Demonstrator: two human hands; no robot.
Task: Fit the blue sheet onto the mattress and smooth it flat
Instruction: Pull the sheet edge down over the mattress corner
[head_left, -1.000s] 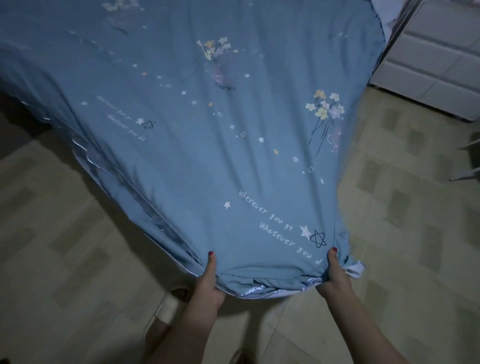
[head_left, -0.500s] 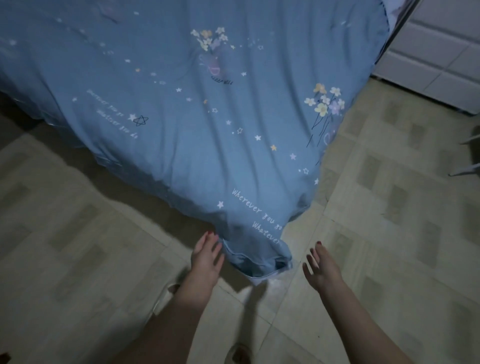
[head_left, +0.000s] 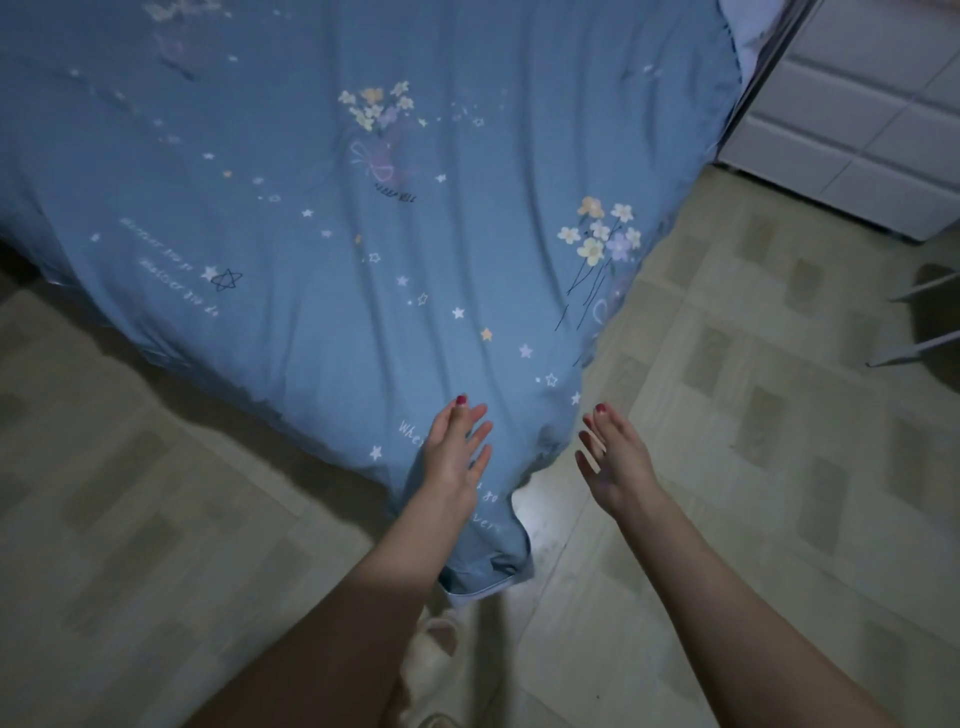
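Observation:
The blue sheet (head_left: 363, 234), printed with stars, flowers and white script, covers the mattress, whose corner points toward me. The sheet's corner hangs down to the floor below my hands. My left hand (head_left: 454, 452) hovers over or lightly on the sheet at that corner, fingers straight and spread. Just off the sheet's right edge, over the floor, my right hand (head_left: 615, 457) has its fingers extended and holds nothing. Long creases run along the sheet toward the corner. The mattress itself is hidden under the fabric.
Beige patterned floor tiles (head_left: 753, 467) surround the bed corner. A white panelled cabinet (head_left: 872, 119) stands at the upper right. Thin metal legs (head_left: 919, 317) show at the right edge. A light slipper (head_left: 436, 639) on my foot sits just below the hanging sheet corner.
One second ago both hands gripped the sheet's corner hem, pulled taut. They let go; the corner dropped to the floor. Both hands have since risen, open, to the mattress corner.

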